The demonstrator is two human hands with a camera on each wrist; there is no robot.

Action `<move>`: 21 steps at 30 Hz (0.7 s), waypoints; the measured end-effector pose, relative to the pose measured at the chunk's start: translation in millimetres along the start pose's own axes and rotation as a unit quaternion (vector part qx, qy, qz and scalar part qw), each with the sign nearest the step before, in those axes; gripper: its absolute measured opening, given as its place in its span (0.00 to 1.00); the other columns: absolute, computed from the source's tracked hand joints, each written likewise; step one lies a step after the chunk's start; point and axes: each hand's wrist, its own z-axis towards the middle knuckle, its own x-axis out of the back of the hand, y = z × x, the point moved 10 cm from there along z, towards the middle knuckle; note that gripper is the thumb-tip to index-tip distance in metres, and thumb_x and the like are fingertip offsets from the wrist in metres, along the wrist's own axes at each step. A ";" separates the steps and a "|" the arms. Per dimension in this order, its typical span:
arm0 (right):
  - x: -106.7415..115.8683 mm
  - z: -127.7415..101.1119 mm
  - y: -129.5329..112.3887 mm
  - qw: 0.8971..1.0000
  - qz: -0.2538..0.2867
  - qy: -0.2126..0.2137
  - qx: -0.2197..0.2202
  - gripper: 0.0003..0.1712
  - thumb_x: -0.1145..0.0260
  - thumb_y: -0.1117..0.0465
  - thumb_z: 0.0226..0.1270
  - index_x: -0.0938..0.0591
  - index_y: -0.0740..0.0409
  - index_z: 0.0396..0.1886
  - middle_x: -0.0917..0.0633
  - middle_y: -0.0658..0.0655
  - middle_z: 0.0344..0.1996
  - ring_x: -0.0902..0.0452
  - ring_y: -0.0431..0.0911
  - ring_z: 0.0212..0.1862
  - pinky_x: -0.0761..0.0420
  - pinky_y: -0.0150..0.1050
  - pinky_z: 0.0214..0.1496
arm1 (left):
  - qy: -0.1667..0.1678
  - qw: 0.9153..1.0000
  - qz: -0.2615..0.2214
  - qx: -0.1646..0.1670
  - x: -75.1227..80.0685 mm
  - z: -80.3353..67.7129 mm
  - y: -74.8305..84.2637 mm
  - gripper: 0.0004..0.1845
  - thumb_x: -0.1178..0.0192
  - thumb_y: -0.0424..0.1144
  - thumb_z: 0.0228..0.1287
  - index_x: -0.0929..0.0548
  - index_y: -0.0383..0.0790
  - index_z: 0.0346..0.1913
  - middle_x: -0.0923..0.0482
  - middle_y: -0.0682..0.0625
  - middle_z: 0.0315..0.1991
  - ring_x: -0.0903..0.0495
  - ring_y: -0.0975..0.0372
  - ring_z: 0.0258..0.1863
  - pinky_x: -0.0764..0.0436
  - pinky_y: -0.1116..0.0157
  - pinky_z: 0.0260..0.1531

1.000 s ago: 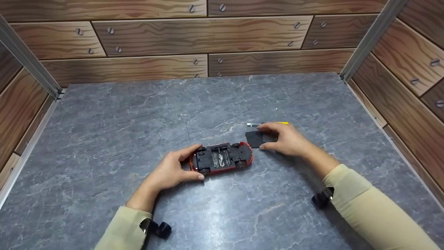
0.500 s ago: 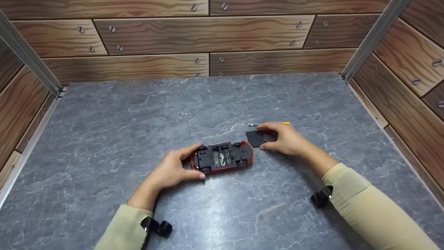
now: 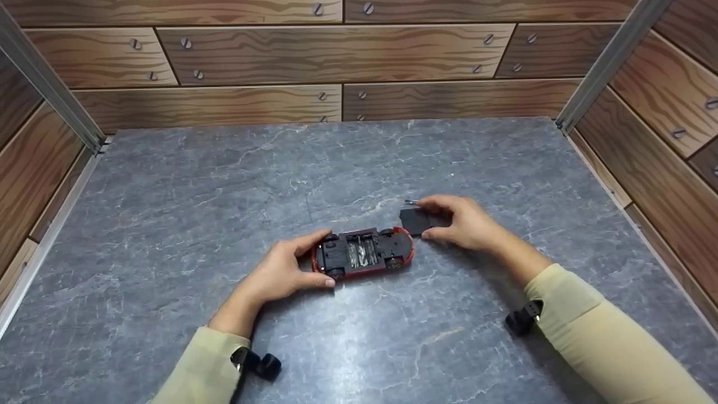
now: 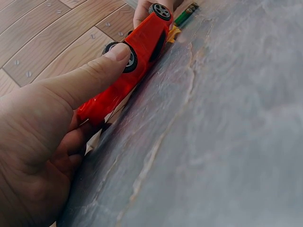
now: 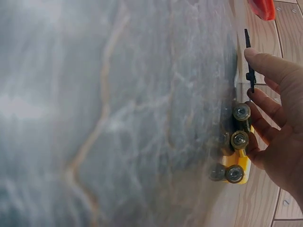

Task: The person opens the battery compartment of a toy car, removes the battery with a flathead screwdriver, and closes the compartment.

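- Lying upside down near the table's middle, the red plastic toy car (image 3: 363, 253) shows its black underside; long axis runs 9 to 3 o'clock across the grey marbled tabletop (image 3: 168, 224).
- Left hand (image 3: 280, 272) grips the car's 9 o'clock end, thumb on the near side by a wheel, fingers curled over the far side. The left wrist view confirms it: thumb pad pressed against the red body beside a wheel (image 4: 128, 56).
- Open battery bay (image 3: 359, 252) sits mid-chassis, a recessed slot; metal contact springs show inside, no cells visible in it.
- Right hand (image 3: 465, 224) lies at the car's 3 o'clock end, just beyond the nose, pinching a flat black rectangular plastic cover (image 3: 416, 220) between thumb and fingers. The cover stands just beside the car's nose, toward 1 o'clock from the bay; whether it touches the car I cannot tell.
- Key relation: cover to bay is a short run toward 8 o'clock; right hand is the nearer one, left hand pins the car.
- In the right wrist view the cover shows edge-on as a thin black strip (image 5: 248, 56) at the fingertips, with three cylindrical batteries (image 5: 239, 139) end-on under the palm, next to something yellow.
- Farther, at 12 o'clock of the right hand, a silver tool tip (image 3: 410, 202) pokes out past the fingers; the rest is hidden.
- Farthest: wood-grain panel walls (image 3: 336, 56) with screws around the table.
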 end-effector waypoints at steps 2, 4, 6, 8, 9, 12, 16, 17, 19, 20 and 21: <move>2.1 -0.9 -1.3 1.000 0.008 0.004 0.001 0.36 0.17 0.63 0.58 0.18 0.60 0.67 0.13 0.62 0.57 0.18 0.58 0.60 0.23 0.57 0.69 | 0.000 1.000 0.002 0.004 -0.2 0.2 -0.6 0.54 0.14 0.48 0.47 0.28 0.46 0.79 0.23 0.47 0.72 0.22 0.55 0.67 0.34 0.51 0.76; 4.7 -1.6 -2.6 1.000 0.015 0.007 0.000 0.36 0.17 0.64 0.59 0.18 0.60 0.67 0.13 0.62 0.58 0.18 0.58 0.60 0.23 0.57 0.70 | -0.001 1.000 0.004 0.006 -0.6 0.6 -0.8 0.54 0.14 0.48 0.47 0.28 0.47 0.79 0.23 0.47 0.72 0.22 0.56 0.68 0.34 0.51 0.76; 8.2 -2.2 -4.1 1.000 0.015 0.013 0.000 0.35 0.18 0.64 0.60 0.18 0.61 0.67 0.13 0.62 0.59 0.18 0.59 0.61 0.24 0.58 0.70 | -0.001 1.000 0.005 0.008 -0.7 1.1 -1.4 0.54 0.13 0.48 0.47 0.28 0.47 0.79 0.24 0.48 0.73 0.23 0.56 0.68 0.34 0.52 0.77; 12.3 -2.8 -5.9 1.000 0.010 0.021 -0.002 0.35 0.18 0.63 0.60 0.18 0.60 0.67 0.13 0.62 0.59 0.17 0.59 0.61 0.24 0.59 0.70 | -0.001 1.000 0.004 0.007 -0.7 1.5 -1.1 0.54 0.13 0.48 0.46 0.28 0.47 0.79 0.24 0.48 0.73 0.23 0.56 0.68 0.35 0.52 0.77; 14.6 -3.3 -7.3 1.000 0.008 0.025 -0.002 0.35 0.18 0.63 0.60 0.18 0.60 0.67 0.13 0.62 0.60 0.17 0.59 0.60 0.24 0.59 0.70 | -0.001 1.000 0.003 0.006 -0.8 1.6 -0.8 0.54 0.13 0.48 0.46 0.28 0.46 0.79 0.24 0.48 0.73 0.23 0.56 0.68 0.35 0.52 0.77; 19.8 -4.8 -14.3 0.999 0.003 0.037 0.002 0.35 0.17 0.62 0.60 0.18 0.59 0.67 0.13 0.62 0.60 0.17 0.59 0.60 0.22 0.58 0.68 | -0.003 1.000 -0.002 0.003 -1.0 1.4 -0.4 0.55 0.14 0.47 0.47 0.29 0.45 0.79 0.25 0.47 0.73 0.23 0.55 0.68 0.35 0.51 0.77; 20.5 -6.6 -31.1 0.999 0.003 0.044 0.025 0.34 0.17 0.61 0.61 0.17 0.60 0.67 0.14 0.61 0.59 0.17 0.59 0.60 0.20 0.58 0.67 | -0.005 1.000 -0.008 0.001 -1.1 0.4 -0.8 0.54 0.14 0.46 0.48 0.29 0.45 0.79 0.24 0.46 0.73 0.23 0.54 0.69 0.36 0.50 0.77; 19.6 -7.0 -36.4 0.998 0.002 0.044 0.034 0.34 0.17 0.61 0.61 0.17 0.60 0.67 0.14 0.61 0.59 0.17 0.59 0.60 0.20 0.58 0.67 | -0.005 1.000 -0.007 0.002 -1.1 0.3 -1.2 0.54 0.14 0.46 0.47 0.29 0.45 0.79 0.24 0.46 0.73 0.23 0.54 0.69 0.36 0.50 0.77; 16.7 -8.0 -47.0 0.998 -0.004 0.042 0.051 0.34 0.17 0.60 0.61 0.17 0.59 0.66 0.14 0.59 0.59 0.17 0.57 0.60 0.21 0.57 0.68 | -0.006 1.000 -0.005 0.005 -1.2 0.6 -1.9 0.54 0.14 0.46 0.47 0.29 0.45 0.79 0.24 0.46 0.73 0.22 0.55 0.68 0.36 0.50 0.77; 15.2 -8.7 -52.3 0.997 -0.009 0.041 0.060 0.34 0.17 0.60 0.60 0.16 0.58 0.66 0.13 0.58 0.59 0.17 0.56 0.60 0.22 0.57 0.69 | -0.006 1.000 -0.005 0.007 -1.3 0.8 -2.0 0.55 0.14 0.47 0.47 0.29 0.45 0.80 0.24 0.46 0.73 0.22 0.55 0.68 0.35 0.51 0.77; 13.3 -9.3 -57.7 0.997 -0.013 0.039 0.069 0.33 0.16 0.60 0.60 0.16 0.58 0.66 0.13 0.57 0.59 0.17 0.55 0.60 0.22 0.57 0.69 | -0.007 1.000 -0.005 0.008 -1.5 1.0 -2.0 0.55 0.14 0.47 0.47 0.29 0.45 0.80 0.24 0.46 0.73 0.22 0.54 0.67 0.35 0.50 0.77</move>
